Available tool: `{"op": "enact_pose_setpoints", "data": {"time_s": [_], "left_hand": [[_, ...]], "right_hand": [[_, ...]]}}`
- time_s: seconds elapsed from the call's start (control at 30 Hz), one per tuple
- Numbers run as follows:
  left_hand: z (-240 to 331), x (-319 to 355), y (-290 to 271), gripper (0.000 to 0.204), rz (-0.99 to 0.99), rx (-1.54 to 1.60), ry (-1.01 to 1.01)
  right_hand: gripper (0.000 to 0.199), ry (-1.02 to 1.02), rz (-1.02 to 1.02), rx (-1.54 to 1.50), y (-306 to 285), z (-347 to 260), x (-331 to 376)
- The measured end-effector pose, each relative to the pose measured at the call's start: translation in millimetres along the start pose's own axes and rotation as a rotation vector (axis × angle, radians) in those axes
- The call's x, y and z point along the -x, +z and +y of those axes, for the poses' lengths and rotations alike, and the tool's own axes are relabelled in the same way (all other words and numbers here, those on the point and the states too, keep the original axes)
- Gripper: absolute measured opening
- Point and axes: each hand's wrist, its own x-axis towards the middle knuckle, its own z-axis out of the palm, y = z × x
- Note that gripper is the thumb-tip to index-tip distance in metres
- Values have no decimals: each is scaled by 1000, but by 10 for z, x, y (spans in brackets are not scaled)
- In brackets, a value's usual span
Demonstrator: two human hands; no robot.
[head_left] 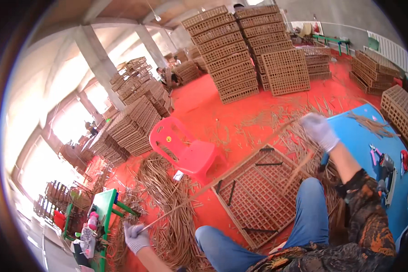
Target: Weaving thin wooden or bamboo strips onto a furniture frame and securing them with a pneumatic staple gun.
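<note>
A long, thin brown weaving strip (179, 206) stretches taut and slanting between my two hands, passing over the near-left side of a lattice panel. My left hand (137, 237), in a pale glove, is closed on its lower end at the lower left. Up at the right, my gloved right hand (319, 130) is closed round the far end, beside the blue table. The square woven lattice panel (258, 195) lies tilted in front of my knees, with black bars along its frame. A blurred brown strip (300, 167) crosses the panel's right side.
A pink plastic chair (186, 147) stands ahead. Heaped strips (167, 204) cover the red floor at left. Pliers (374, 154) and other tools lie on the blue table (349, 124). A green bench (105, 204) stands left. Stacked woven crates (224, 54) rise behind; people sit farther back.
</note>
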Motion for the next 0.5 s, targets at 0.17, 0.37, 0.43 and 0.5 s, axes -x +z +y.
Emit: {"op": "enact_pose_setpoints", "data": {"time_s": [0.17,0.37,0.43,0.5], "left_hand": [[1102,183,-346,23,352,-41,465],[153,141,111,19,277,-762,582],[-654,27,302,22,251,-1142,407],[-1547,96,265,24,-298,-1571,308]], "right_hand": [[33,648,501,-191,-1450,1612,329],[25,748,677,-1072,-1257,1949,593],[26,711,471,-1295,-831,1415,482],[25,793,143,-1376,-254,714,394]]}}
